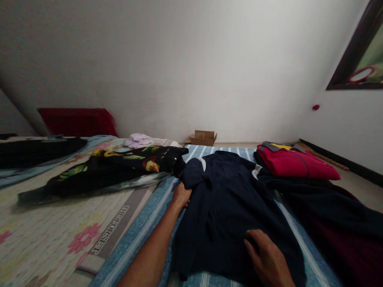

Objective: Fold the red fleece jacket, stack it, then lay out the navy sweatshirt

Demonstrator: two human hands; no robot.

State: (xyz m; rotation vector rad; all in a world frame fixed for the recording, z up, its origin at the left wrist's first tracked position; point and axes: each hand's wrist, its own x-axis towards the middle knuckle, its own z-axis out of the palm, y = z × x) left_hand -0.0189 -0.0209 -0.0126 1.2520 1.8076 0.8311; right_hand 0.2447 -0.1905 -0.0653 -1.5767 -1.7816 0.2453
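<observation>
A navy blue jacket (pixel 230 199) with white patches at the shoulders lies spread on a blue striped sheet (pixel 152 227). Its left sleeve is folded in along the body, while the right sleeve stretches out to the right. My left hand (pixel 182 195) is closed on the folded sleeve at the jacket's left side. Over the lower right part of the jacket is my right hand (pixel 265 251), fingers loosely bent and thumb apart, with nothing visible in it. I cannot tell whether it touches the cloth.
To the right sits a folded red garment (pixel 299 161) on dark clothes. A black flowered garment (pixel 131 163) lies on the left over a floral mat (pixel 54 227). Behind are a small cardboard box (pixel 203 138), a lilac cloth (pixel 137 140) and a dark red block-shaped item (pixel 77 121) by the wall.
</observation>
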